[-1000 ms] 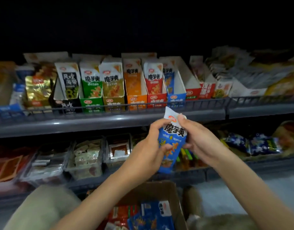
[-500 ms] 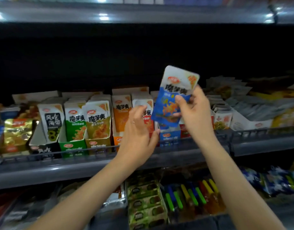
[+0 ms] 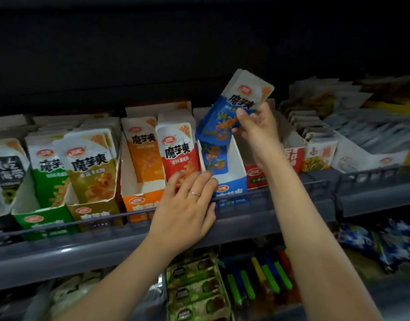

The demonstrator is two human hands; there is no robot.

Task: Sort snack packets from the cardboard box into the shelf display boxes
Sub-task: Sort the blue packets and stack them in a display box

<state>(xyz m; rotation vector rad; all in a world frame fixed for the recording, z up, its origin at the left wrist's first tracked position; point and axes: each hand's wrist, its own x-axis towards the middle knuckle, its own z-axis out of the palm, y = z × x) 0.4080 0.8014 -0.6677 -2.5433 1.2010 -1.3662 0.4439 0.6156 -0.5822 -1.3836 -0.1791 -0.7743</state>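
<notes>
Fingers (image 3: 240,113) of right hand (image 3: 257,130) tight round blue packet (image 3: 219,122), just above blue display box (image 3: 234,186).

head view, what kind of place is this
Most likely a shop's snack aisle: a grey shelf with a wire front rail, a row of open display boxes of matching packets like the blue packet in the right hand, and more wrapped goods below.

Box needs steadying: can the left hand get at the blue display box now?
Probably yes: the left hand rests by the front corner of the blue display box, nothing between; the right hand holds the blue packet above.
</notes>
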